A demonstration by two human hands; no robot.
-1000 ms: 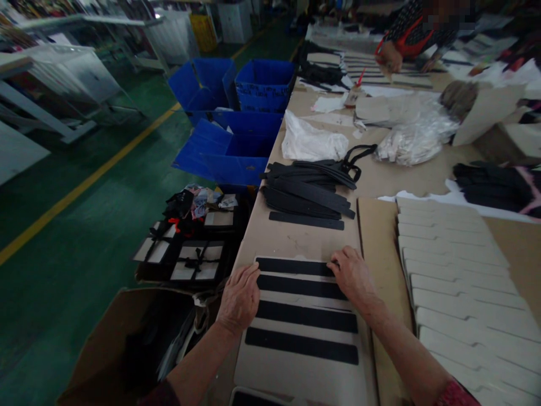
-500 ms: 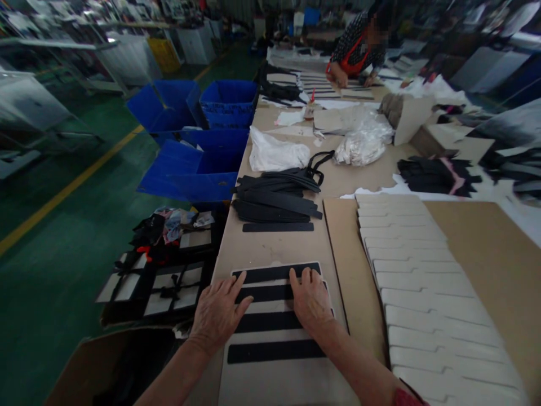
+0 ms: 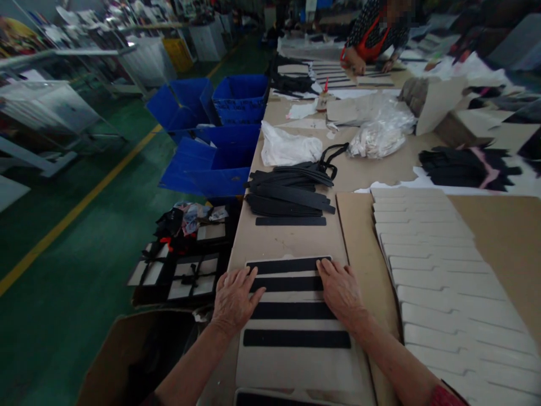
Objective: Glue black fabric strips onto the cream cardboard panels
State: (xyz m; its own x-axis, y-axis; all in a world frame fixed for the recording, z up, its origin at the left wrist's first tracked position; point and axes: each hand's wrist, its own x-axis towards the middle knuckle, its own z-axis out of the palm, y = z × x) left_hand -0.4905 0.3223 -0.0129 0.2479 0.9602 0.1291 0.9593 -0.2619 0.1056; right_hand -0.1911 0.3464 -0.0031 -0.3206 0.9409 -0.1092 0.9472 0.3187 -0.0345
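- While a yellow line [image 3: 84,204] crosses the green floor [image 3: 63,270] at far left, an open cardboard box [image 3: 114,355] stands below the work surface [image 3: 291,242], with bundles tied in black [image 3: 194,276] just beyond it and blue boxes [image 3: 211,163] farther up.
- At the surface's left edge, the left hand [image 3: 234,296] lies palm down, fingers loosely spread and thumb held apart, gripping nothing; its fingertips rest on the left end of the farthest of four black strips, the thumb over the left end of the second.
- Between the hands, that top strip [image 3: 287,265] runs crosswise on beige board [image 3: 274,369]; the second strip [image 3: 291,284], third strip [image 3: 291,310] and fourth strip [image 3: 296,338] lie nearer the camera, roughly parallel and apart.
- Beyond the fingers, a single black strip [image 3: 291,221] lies before a heap of dark strips [image 3: 289,194] and a white bag [image 3: 291,149].
- The right hand [image 3: 342,290] reaches in with fingers curved, tips at the top strip's right end; whether they pinch its edge cannot be told.
- Farther back, a co-worker in a red apron [image 3: 374,45] bends over the surface.
- At right, overlapping beige panels [image 3: 435,282] run in a long row.
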